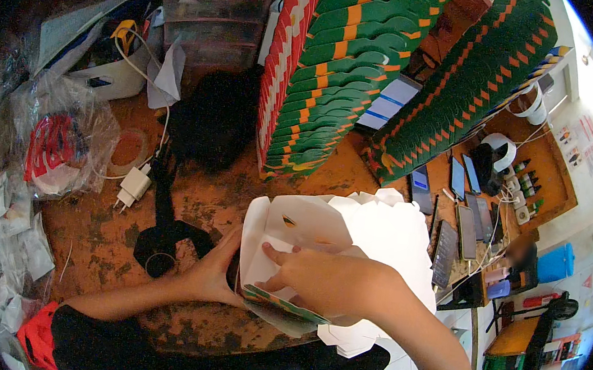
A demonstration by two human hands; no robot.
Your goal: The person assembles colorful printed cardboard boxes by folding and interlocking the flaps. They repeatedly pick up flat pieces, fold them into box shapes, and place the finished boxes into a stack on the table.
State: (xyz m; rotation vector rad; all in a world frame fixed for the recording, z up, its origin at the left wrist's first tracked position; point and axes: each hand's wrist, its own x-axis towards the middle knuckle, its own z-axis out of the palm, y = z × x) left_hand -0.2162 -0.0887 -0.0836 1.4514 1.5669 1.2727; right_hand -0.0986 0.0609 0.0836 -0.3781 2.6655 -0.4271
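Observation:
A small cardboard box, white inside with a green patterned outer face, stands with its top open at the table's near edge. My left hand wraps round its left side; some of those fingers are hidden behind the wall. My right hand reaches into the box from the right, its visible fingers stretched apart against the inner walls. Flat white cardboard blanks lie partly under and beside the box, to the right.
Tall stacks of green folded cardboard and another green stack rise at the back. Several phones lie to the right. On the left are a white charger, a plastic bag and a black stand.

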